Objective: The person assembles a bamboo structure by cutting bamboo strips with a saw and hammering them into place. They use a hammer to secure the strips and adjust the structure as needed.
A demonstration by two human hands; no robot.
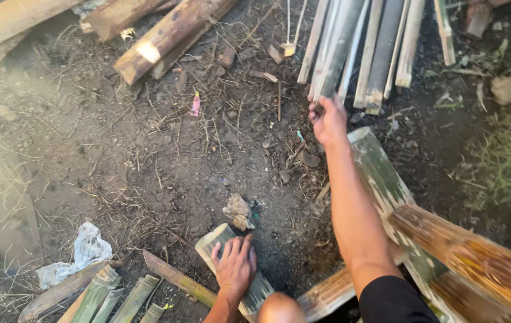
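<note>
My right hand (329,118) is stretched far forward and grips the near end of a split bamboo strip (339,51) in a bundle lying on the dirt. My left hand (234,266) rests flat, fingers apart, on a short green bamboo piece (218,236) close to my knee (279,308). A thick green bamboo pole (381,173) lies just right of my right forearm, with a brown one (476,257) crossing it.
Several split bamboo strips (387,42) lie at the top. Logs (159,39) lie at the top left. Short green bamboo offcuts (118,296) and a white plastic scrap (85,251) lie at the bottom left. A stone (508,88) sits at the right.
</note>
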